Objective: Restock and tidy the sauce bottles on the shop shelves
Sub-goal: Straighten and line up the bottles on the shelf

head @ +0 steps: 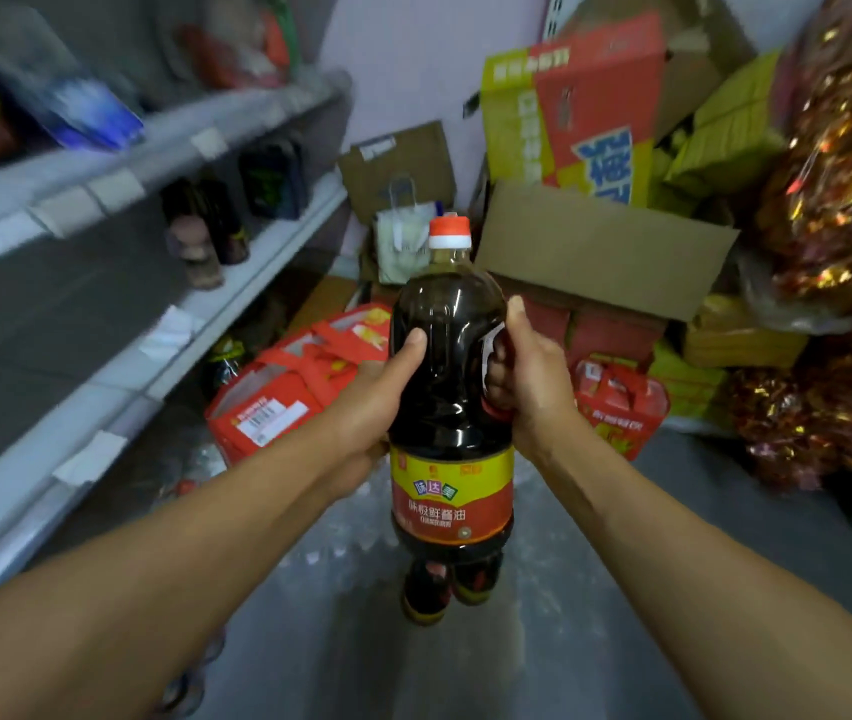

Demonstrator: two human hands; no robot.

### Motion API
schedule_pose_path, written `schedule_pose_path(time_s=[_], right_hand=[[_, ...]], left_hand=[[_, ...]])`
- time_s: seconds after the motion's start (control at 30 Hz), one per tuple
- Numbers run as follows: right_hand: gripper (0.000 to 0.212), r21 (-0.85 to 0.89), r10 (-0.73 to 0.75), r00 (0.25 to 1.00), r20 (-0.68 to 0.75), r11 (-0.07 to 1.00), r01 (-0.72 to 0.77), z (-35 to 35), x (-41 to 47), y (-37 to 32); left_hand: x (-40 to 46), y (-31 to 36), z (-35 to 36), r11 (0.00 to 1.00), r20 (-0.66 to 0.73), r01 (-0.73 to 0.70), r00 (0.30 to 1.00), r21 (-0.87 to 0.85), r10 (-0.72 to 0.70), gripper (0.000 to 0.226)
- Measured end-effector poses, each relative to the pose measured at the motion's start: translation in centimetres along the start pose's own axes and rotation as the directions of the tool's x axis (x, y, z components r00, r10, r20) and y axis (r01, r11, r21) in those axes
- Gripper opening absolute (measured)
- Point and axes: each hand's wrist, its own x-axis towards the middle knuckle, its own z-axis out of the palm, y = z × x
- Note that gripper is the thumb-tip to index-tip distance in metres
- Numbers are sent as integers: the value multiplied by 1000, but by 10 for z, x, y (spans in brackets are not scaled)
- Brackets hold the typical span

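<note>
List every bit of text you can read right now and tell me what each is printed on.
"味极鲜酱油": red label of the large sauce bottle held in both hands.
"味达美": green badge on that same label.
Smaller line beneath: too small to read.
Red and green carton: large blue characters, blurred, cut off.
Shelf price tags: blurred.
Red gift boxes: unreadable.

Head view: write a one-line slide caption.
Both hands, left and right, hold a large dark plastic sauce bottle with an orange cap upright beside grey shop shelves.
</note>
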Motion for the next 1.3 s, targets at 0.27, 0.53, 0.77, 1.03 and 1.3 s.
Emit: schedule_pose_path(time_s=[0.27, 0.53, 0.77, 1.03, 1.3], right_hand=[[50, 60, -38, 992, 119, 998, 31, 77, 9, -59], [49, 76, -52, 949, 312, 997, 30, 189, 36, -80], [53, 95, -75, 943, 325, 994, 46, 293, 51, -79], [50, 71, -43, 915, 402, 997, 16, 388, 86, -74], [49, 21, -42, 854, 518, 999, 36, 473, 168, -67]], left_hand=[[-27, 85, -46, 991, -97, -119, 988, 54, 124, 30], [-33, 136, -143, 994, -232, -106, 968, -39, 95, 68], [-42, 171, -226, 991, -344, -136, 929, 22, 135, 61], [-21, 196, -297, 989, -473, -147, 874, -29, 116, 27], [35, 223, -364, 983, -601, -172, 792, -59, 102, 38]])
